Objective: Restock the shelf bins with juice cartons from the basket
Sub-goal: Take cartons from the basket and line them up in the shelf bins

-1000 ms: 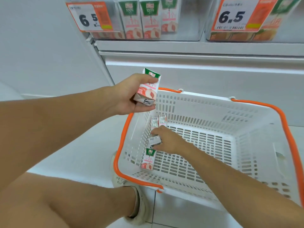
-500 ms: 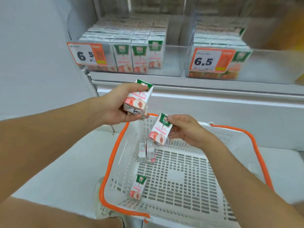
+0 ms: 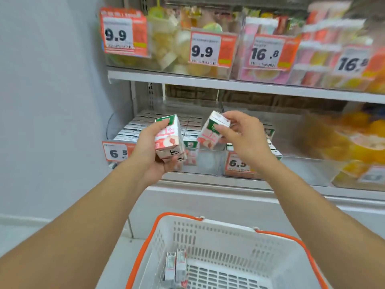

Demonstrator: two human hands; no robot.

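Left hand grips upright carton; right hand pinches tilted carton, both before shelf bin. Two cartons stand in basket below.

Fruit cups on upper shelf, orange price tags, grey wall

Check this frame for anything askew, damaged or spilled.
Nothing spilled or damaged. The right hand holds its juice carton tilted; the left hand's carton is nearly upright. Two cartons stand in the basket.
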